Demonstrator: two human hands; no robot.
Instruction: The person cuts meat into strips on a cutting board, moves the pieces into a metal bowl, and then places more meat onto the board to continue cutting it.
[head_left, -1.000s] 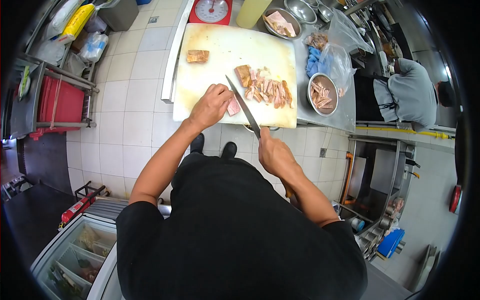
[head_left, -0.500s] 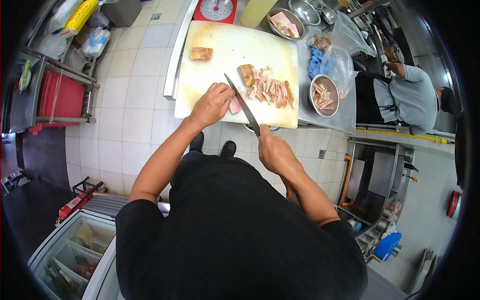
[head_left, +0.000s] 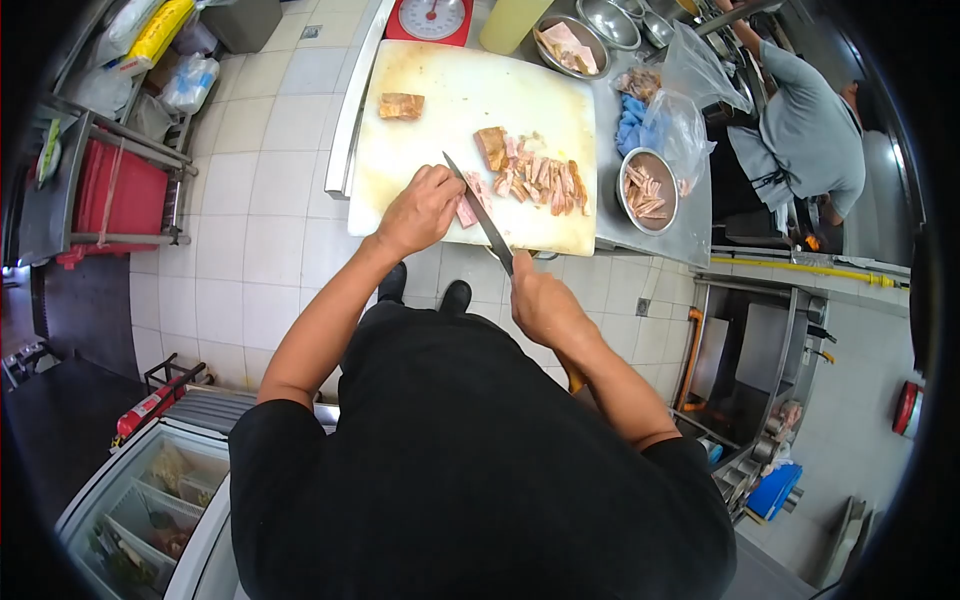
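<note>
Snugly against the left hand (head_left: 421,208), pink meat (head_left: 467,213).

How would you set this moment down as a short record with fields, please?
Left hand: the left hand, fingers curled at a pink meat piece
Right hand: the right hand, gripping the knife by its handle
Blade: lying diagonally by the meat piece, tip pointing away from the person
Surface: white cutting board
Also on board: browned block, far left; chunk and cut strips, right
Right of board: metal bowl holding strips
Beyond board: red scale
</note>
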